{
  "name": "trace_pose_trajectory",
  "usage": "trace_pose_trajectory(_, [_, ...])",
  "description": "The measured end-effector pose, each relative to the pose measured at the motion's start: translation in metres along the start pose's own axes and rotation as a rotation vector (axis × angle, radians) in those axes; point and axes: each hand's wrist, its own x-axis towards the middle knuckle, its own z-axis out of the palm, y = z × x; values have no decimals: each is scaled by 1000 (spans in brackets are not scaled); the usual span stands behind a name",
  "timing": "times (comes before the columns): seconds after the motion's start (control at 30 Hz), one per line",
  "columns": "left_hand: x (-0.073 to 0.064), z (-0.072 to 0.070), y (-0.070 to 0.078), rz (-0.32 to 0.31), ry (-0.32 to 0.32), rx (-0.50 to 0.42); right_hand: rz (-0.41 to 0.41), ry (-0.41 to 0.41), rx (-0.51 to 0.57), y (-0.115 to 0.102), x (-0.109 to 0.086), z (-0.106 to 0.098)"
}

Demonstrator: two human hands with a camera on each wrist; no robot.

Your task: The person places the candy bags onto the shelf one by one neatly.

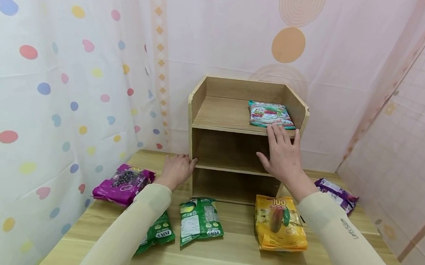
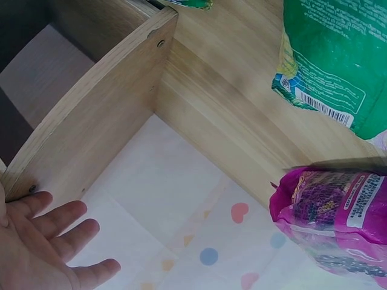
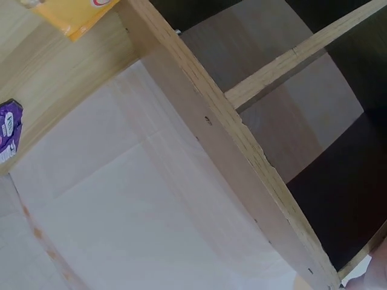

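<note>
A small wooden shelf unit (image 1: 234, 129) with three levels stands on the table in the head view. On its top level, toward the right, lies a teal and white candy bag (image 1: 271, 114). My right hand (image 1: 284, 155) is at the front edge of that level, fingers extended with the tips right at the bag's near edge. At the unit's left side is my left hand (image 1: 178, 169), its fingertips by the side panel. In the left wrist view, that hand's fingers (image 2: 75, 238) are spread beside the panel (image 2: 103, 103) and hold nothing.
A purple bag (image 1: 124, 184) and two green bags (image 1: 201, 221) (image 1: 160, 231) lie at left and front. A yellow bag (image 1: 279, 224) sits before the unit's right side, and a dark purple packet (image 1: 336, 195) lies farther right. Patterned curtains (image 1: 75, 83) hang behind.
</note>
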Motion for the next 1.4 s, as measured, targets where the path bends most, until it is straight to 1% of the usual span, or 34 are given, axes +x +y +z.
trace_pose_trajectory(0.07, [0,1,0,1,1,5,-8,-2,7,1,-5,0])
trace_pose_trajectory(0.13, [0,2,0,1,-1,7,-20,22,25,3,-11,1])
trace_pose_trajectory(0.23, [0,2,1,3,-1,9,-57,106,58,7,-22,3])
trace_pose_trajectory(0.37, [0,1,0,1,0,-2,-141,233,88,11,-35,8])
trace_pose_trajectory(0.5, [-1,1,-1,1,-8,-4,-213,304,117,15,-54,18])
trace_pose_trajectory(0.57, [-1,2,0,1,-7,-4,-224,318,124,18,-64,24])
trace_pose_trajectory(0.7, [-1,1,1,-3,-8,-3,-214,360,110,24,-82,35])
trace_pose_trajectory(0.8, [-1,1,0,-4,-9,-6,-170,372,94,33,-92,42])
trace_pose_trajectory(0.87, [-1,1,0,-5,-8,-7,-91,349,91,40,-97,45])
trace_pose_trajectory(0.93, [0,1,0,-7,-10,-9,24,296,101,46,-100,46])
trace_pose_trajectory(1.03, [0,2,-1,-9,-15,-9,209,168,130,53,-99,48])
trace_pose_trajectory(1.1, [0,3,-1,-9,-14,-7,297,72,165,56,-96,48])
trace_pose_trajectory(1.17, [0,3,-2,-7,-5,-4,353,-19,203,58,-91,49])
trace_pose_trajectory(1.23, [1,3,-2,-5,5,2,384,-93,244,59,-86,49])
trace_pose_trajectory(1.33, [1,3,-2,-2,11,9,411,-164,307,58,-79,50])
trace_pose_trajectory(1.4, [1,3,-2,-2,8,11,413,-190,334,55,-76,52])
